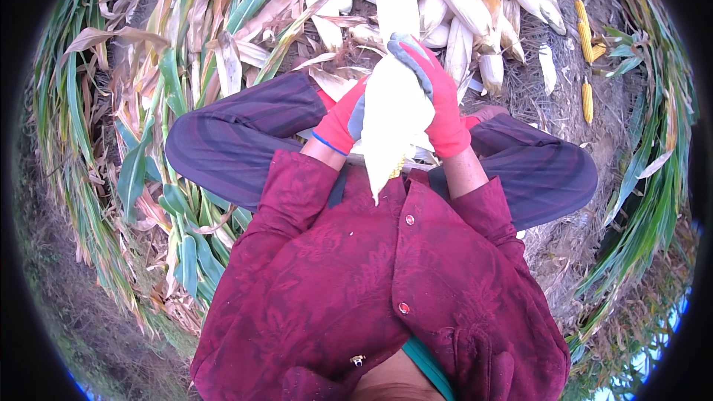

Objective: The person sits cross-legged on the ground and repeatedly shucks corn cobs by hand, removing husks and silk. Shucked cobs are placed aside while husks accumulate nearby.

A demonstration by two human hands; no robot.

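Between my hands, above my lap, is an ear of corn with pale husk (392,106), its pointed husk end hanging towards my shirt. Some yellow kernels show at its lower right side. My left hand (348,117), in a red glove with grey palm coating, grips the ear's left side. On the ear's upper right side, my right hand (431,94), gloved the same way, is closed with its fingers over the husk. Strong glare washes out the husk, so its folds are hard to make out. Beyond my hands lies a pile of corn ears in dry husks (457,0).
Several husked yellow corn cobs (585,39) lie on the ground at the right. Cut corn stalks with green and dry leaves (178,83) are heaped at the left, and more green leaves (657,139) line the right edge. My crossed legs (239,133) flank the ear.
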